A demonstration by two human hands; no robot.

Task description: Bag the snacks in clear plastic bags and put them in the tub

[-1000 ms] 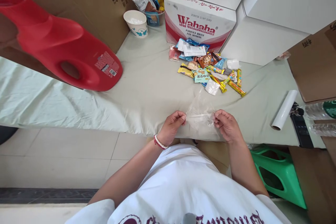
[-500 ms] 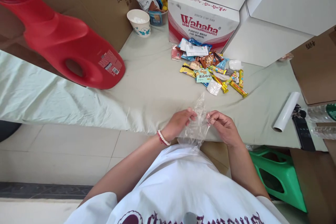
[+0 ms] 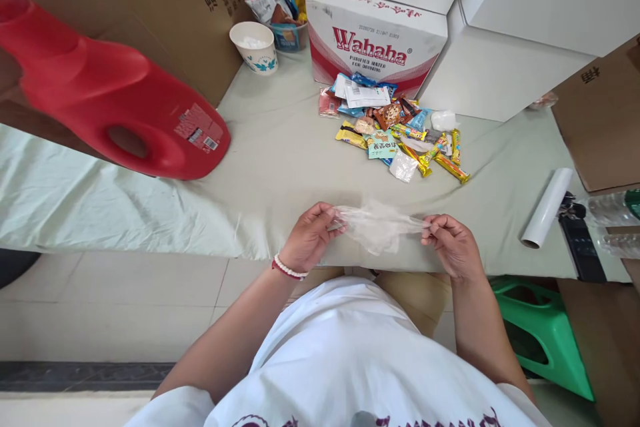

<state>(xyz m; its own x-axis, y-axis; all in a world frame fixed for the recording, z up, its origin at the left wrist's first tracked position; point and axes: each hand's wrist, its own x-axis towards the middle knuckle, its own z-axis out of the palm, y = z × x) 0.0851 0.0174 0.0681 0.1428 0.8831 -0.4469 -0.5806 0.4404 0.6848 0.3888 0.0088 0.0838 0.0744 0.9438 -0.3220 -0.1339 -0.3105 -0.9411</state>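
A thin clear plastic bag (image 3: pixel 380 223) is stretched sideways between my two hands, above the front edge of the cloth-covered table (image 3: pixel 270 167). My left hand (image 3: pixel 309 233), with a beaded bracelet at the wrist, is closed on one end of the bag. The other end is pinched by the fingers of my right hand (image 3: pixel 453 243). The middle of the bag is crumpled and slightly blurred. Beyond it lies a pile of small wrapped snacks (image 3: pixel 395 128), with a white square packet (image 3: pixel 403 167) at its near side.
A Wahaha water carton (image 3: pixel 375 37) stands behind the snacks. On the left are a big red jug (image 3: pixel 125 100), a paper cup (image 3: pixel 254 47) and a tub of packets (image 3: pixel 290 37). A white roll (image 3: pixel 547 207) and a black object (image 3: pixel 583 250) lie right. A green stool (image 3: pixel 545 333) stands below.
My hands have moved apart, left hand leftward and right hand rightward. The bag, hanging upright and loose before, is now pulled out horizontally between them. The view has shifted slightly.
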